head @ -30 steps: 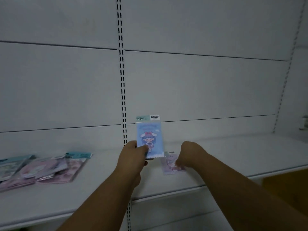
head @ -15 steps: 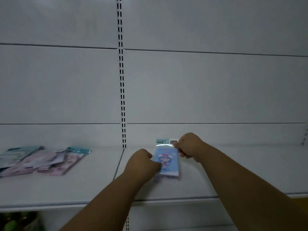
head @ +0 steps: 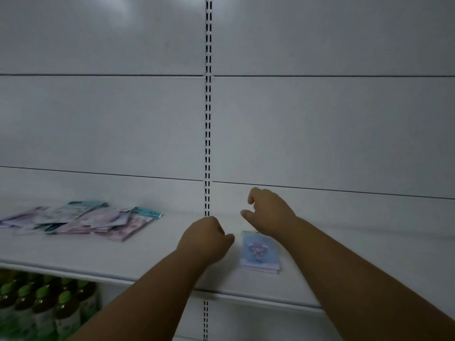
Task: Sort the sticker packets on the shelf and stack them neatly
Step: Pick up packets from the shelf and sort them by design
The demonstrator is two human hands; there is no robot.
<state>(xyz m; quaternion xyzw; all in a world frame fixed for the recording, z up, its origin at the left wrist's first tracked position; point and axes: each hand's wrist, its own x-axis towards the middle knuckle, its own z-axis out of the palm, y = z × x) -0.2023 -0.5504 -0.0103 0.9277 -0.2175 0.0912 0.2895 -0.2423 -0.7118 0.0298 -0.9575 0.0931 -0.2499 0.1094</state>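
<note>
A blue sticker packet (head: 257, 251) with a cartoon girl lies flat on the white shelf (head: 147, 264), on top of a pink packet whose edge shows beneath it. My left hand (head: 205, 238) hovers just left of this small stack, fingers curled, holding nothing. My right hand (head: 267, 211) hangs above the stack's far end, thumb and fingers loosely apart and empty; its wrist hides the packet's upper right corner. A loose, overlapping pile of pink and teal sticker packets (head: 86, 220) lies at the left of the shelf.
The white back panels carry a slotted upright (head: 208, 119) at the centre. Green-capped bottles (head: 44, 303) stand on the lower shelf at the bottom left. The shelf's front edge (head: 246, 295) runs beneath my forearms.
One second ago my left hand held the blue packet upright. It was then laid on the pink packet, and now both hands have let go and lifted away.
</note>
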